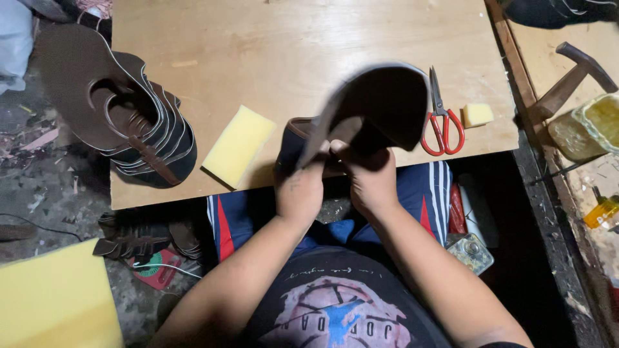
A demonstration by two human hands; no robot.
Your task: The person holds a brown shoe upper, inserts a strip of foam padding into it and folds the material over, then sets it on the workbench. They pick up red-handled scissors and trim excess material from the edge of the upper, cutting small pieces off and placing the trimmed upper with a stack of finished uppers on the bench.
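Head view, looking down on a plywood board (309,38) laid across the worker's lap. The left hand (300,190) and right hand (369,177) are both closed, thumbs on top, pinching the near edge of a dark brown leather piece (387,103), which is held up just above the board's near edge and curls over away from the worker. The curl suggests a thin, light, pliable sheet, soft enough to fold under its own weight yet unlikely to tear; its smooth face may slip, so a grip along the stitched border, as here, seems soundest. Beneath the hands, at the same edge, part of a dark shoe upper (293,138) shows. Left of the leather piece lies a yellow sponge block (238,145), and farther left a stack of brown cut uppers (129,122) overhangs the board's left side. Right of the leather piece lie red-handled scissors (442,125), blades pointing away, and a small yellow sponge (477,115) near the board's right edge. The far half of the board is bare wood, giving room to lay the piece flat; a hammer (574,74) rests beyond the right edge.
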